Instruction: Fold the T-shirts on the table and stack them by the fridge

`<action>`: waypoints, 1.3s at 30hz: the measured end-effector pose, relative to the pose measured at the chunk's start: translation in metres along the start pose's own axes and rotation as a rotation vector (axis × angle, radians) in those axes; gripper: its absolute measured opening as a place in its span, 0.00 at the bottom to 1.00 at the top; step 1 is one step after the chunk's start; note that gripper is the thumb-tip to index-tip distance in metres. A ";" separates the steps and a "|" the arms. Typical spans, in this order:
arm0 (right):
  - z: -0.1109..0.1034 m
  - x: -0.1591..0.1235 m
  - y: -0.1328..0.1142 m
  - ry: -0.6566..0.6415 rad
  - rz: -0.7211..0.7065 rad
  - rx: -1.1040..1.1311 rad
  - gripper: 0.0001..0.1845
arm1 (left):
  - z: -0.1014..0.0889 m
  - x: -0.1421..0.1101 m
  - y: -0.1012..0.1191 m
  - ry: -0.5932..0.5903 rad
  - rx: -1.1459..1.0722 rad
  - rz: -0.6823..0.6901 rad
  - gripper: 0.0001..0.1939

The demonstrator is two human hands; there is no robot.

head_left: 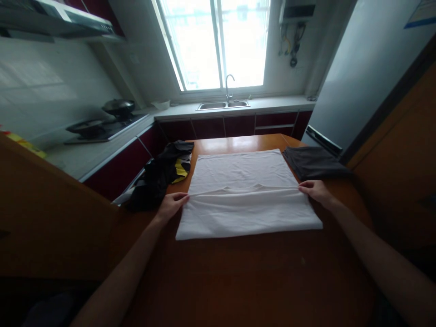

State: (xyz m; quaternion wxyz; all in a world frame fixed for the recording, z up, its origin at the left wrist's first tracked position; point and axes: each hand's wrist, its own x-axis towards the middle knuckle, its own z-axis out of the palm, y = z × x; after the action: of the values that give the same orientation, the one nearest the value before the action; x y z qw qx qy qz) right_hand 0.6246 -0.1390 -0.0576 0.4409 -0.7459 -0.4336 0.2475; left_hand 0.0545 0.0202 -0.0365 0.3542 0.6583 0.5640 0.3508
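A white T-shirt (245, 213) lies on the brown wooden table (238, 277), its near part folded over toward the window so that a double layer covers the front. The folded edge with the neckline runs across the middle of the cloth. My left hand (172, 205) pinches the left end of that edge between thumb and fingers. At the opposite end, my right hand (316, 190) pinches the right corner of the same edge. Both forearms reach in from the bottom of the view.
Dark clothes with a yellow patch (163, 175) are heaped at the table's left edge. A folded dark grey garment (315, 162) lies at the right. Beyond stand a counter with a sink (223, 105), a stove with pans (119, 107) and a fridge (350, 77).
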 end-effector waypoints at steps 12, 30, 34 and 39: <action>0.006 0.016 -0.002 0.014 -0.002 -0.055 0.10 | 0.014 0.021 -0.006 0.040 0.107 0.062 0.25; 0.116 0.027 -0.074 -0.196 -0.239 -0.628 0.12 | 0.115 0.063 0.061 -0.265 0.497 0.298 0.10; 0.123 0.033 -0.077 -0.183 -0.233 -0.640 0.09 | 0.121 0.064 0.060 -0.234 0.506 0.308 0.09; 0.128 0.040 -0.082 -0.105 -0.223 -0.662 0.10 | 0.131 0.059 0.055 -0.116 0.554 0.284 0.07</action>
State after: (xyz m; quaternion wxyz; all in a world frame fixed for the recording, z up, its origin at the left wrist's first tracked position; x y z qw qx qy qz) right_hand 0.5133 -0.0287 -0.0483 0.1768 -0.7827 -0.5912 0.0818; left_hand 0.2014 0.0634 -0.0512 0.1404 0.8209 0.5193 0.1918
